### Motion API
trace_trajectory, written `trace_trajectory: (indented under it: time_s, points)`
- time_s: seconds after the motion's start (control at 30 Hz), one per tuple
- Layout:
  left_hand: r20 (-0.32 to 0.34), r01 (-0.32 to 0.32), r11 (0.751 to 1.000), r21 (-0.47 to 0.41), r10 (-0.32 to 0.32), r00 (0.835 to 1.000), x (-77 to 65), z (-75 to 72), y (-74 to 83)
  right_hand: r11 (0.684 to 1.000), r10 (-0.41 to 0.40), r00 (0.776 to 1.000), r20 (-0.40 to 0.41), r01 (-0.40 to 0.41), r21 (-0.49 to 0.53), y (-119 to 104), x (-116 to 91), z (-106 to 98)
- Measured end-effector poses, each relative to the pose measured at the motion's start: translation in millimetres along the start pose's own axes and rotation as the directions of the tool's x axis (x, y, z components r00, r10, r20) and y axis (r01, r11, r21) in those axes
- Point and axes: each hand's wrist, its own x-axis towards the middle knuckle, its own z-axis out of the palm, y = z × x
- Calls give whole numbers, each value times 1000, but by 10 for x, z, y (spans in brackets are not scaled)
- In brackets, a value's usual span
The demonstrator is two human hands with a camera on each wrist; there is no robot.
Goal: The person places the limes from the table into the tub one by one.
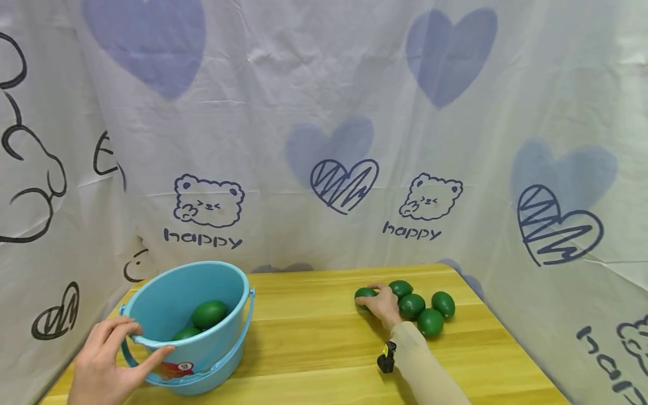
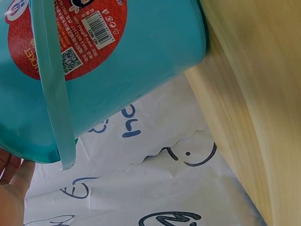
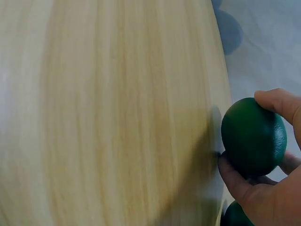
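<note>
A light blue bucket (image 1: 223,337) stands tilted at the left of the table. My left hand (image 1: 103,357) grips its near-left rim, with the thumb over the outer wall. Inside the bucket lie green limes, one larger in view (image 1: 210,314) and another partly hidden by the rim (image 1: 186,333). Over on the right, my right hand (image 1: 383,306) holds a smooth green lime (image 3: 251,139) between thumb and fingers. Several more limes (image 1: 412,306) lie grouped just right of that hand. In the left wrist view, fingers pinch the bucket's rim beside its handle (image 2: 52,89).
The yellow wood-grain table (image 1: 304,337) has its back edge against a white cloth (image 1: 283,140) printed with hearts and bears. Cloth also hangs along the left and right sides. A small black device (image 1: 387,358) sits on the right wrist.
</note>
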Motion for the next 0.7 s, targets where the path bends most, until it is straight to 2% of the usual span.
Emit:
trace_trajectory:
  time_s: [0.13, 0.27, 0.43, 0.7]
  points:
    - [20, 12, 1000, 24, -13, 1000, 2, -21, 15, 999, 5, 1000, -8, -5, 33, -40, 10, 24]
    - [20, -19, 1000, 17, 18, 1000, 11, -24, 0, 997, -20, 1000, -7, 20, 73, -67, 5, 47]
    - [19, -37, 999, -6, 37, 999, 13, -16, -23, 996, -52, 999, 10, 52, 68, -78, -6, 90]
    - [-2, -34, 999, -3, 34, 999, 8, -7, -18, 994, -61, 998, 35, 58, 97, -161, -35, 107]
